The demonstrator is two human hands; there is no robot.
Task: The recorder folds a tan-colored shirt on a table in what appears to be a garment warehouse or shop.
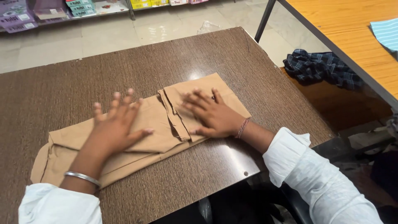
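Pressing flat, both hands spread wide: the left hand [114, 128] and right hand [211, 116] smooth the folded tan trousers [141, 137] mid-tabletop [62, 91] — best swept outward, firmly — keeping edges aligned.

Free room on the brown surface [62, 87].
Bare wood lies all around the folded tan trousers [141, 132]; the orange table [331, 25] bounds the right.
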